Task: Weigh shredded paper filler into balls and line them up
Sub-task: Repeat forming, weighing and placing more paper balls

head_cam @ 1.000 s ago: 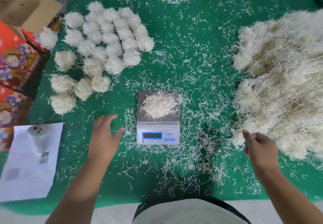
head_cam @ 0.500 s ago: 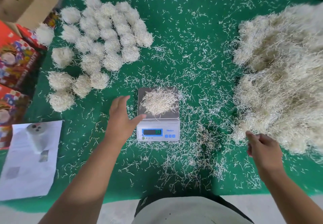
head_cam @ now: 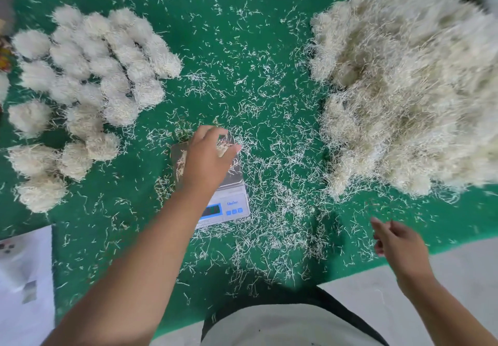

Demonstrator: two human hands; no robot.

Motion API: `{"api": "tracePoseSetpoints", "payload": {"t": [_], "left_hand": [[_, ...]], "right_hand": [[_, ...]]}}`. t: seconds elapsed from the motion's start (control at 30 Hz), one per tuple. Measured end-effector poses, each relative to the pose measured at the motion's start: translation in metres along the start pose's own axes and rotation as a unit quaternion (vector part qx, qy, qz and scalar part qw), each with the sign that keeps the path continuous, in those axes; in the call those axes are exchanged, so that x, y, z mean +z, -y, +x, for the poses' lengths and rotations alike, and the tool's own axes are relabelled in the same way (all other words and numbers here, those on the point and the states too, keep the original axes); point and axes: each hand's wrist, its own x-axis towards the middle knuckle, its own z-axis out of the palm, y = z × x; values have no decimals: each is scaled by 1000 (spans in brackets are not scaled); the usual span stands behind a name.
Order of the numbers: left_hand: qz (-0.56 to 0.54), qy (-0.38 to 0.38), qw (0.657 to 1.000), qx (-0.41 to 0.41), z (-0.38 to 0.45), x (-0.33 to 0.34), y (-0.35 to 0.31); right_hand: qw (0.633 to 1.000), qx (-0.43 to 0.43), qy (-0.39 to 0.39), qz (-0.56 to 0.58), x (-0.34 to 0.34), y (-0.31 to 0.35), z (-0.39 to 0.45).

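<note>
A small digital scale (head_cam: 233,205) stands at the centre of the green mat (head_cam: 242,49). My left hand (head_cam: 206,159) lies over its steel pan, fingers curled round the portion of shredded paper (head_cam: 223,148) lying there; most of that portion is hidden under the hand. My right hand (head_cam: 398,246) hovers above the mat's near right edge, fingers loosely bent, holding nothing. A big heap of loose shredded paper (head_cam: 409,86) fills the right side. Several finished paper balls (head_cam: 89,84) sit in rows at the left.
Loose paper strands are scattered all over the mat. A white sheet of paper (head_cam: 24,278) lies at the near left corner. A bit of a colourful box (head_cam: 4,57) shows at the left edge. My torso is at the bottom centre.
My left hand has moved from beside the scale onto its pan and closed round the paper portion. The right hand stays near the heap's front edge. The camera has shifted rightward.
</note>
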Motion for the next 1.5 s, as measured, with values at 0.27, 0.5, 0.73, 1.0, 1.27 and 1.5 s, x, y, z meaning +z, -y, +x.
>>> {"api": "tracePoseSetpoints", "payload": {"t": [0.27, 0.5, 0.73, 1.0, 1.27, 1.5], "left_hand": [[48, 283, 957, 31, -67, 123, -47], [90, 375, 922, 38, -70, 215, -99], [168, 389, 901, 93, -66, 241, -127], [-80, 221, 969, -75, -100, 185, -141], [-75, 217, 951, -206, -147, 98, -139], [74, 196, 954, -216, -164, 9, -105]], "right_hand": [[996, 46, 73, -16, 2, -22, -4], [985, 93, 134, -60, -6, -48, -2], [973, 162, 157, -54, -35, -68, 23], [887, 266, 332, 177, -9, -21, 51], [824, 269, 416, 273, 63, 59, 46], [862, 294, 236, 339, 32, 56, 107]]}}
